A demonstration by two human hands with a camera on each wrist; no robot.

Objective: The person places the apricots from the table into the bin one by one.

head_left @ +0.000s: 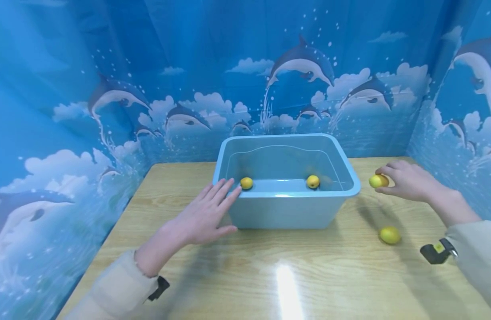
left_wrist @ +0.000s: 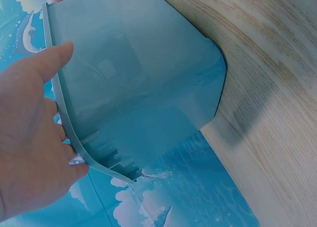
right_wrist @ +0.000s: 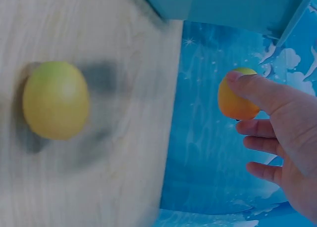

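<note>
My right hand (head_left: 409,180) pinches a small yellow-orange fruit (head_left: 379,180) between thumb and fingers, raised above the table to the right of the blue bin. In the right wrist view this fruit (right_wrist: 238,94) shows an orange lower side. A second yellow fruit (head_left: 389,235) with a greenish tint lies on the table below that hand. My left hand (head_left: 201,215), fingers straight and spread, is at the near left rim of the blue plastic bin (head_left: 285,211). Inside the bin sit two more yellow fruits, one at the left (head_left: 246,183) and one at the right (head_left: 313,181).
The bin stands toward the back of a light wood table (head_left: 245,275). A blue curtain (head_left: 229,44) printed with dolphins and clouds hangs behind and along both sides of the table. Dark wrist devices (head_left: 437,252) show at both sleeves.
</note>
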